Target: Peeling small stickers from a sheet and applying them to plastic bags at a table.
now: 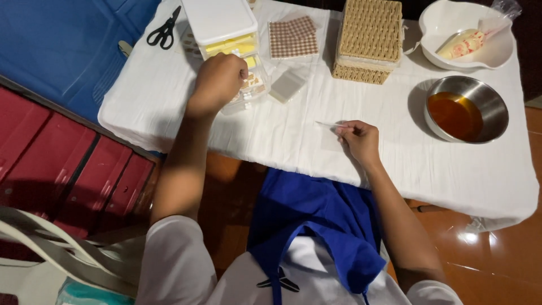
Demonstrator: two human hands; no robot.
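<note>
Left hand (219,79): curled closed, resting over the open clear plastic container (248,85) of small biscuit pieces at the table's (293,147) far left; whether its grip is holding a piece cannot be told. Right hand (359,139): fingers pinching together on a small clear plastic bag (330,134) lying flat on the white cloth near the front edge. Lying beyond: black scissors (164,29), checkered wafer sheet (292,36), stacked wafers (369,39), steel bowl (464,108) holding amber liquid, white dish (468,31).
</note>
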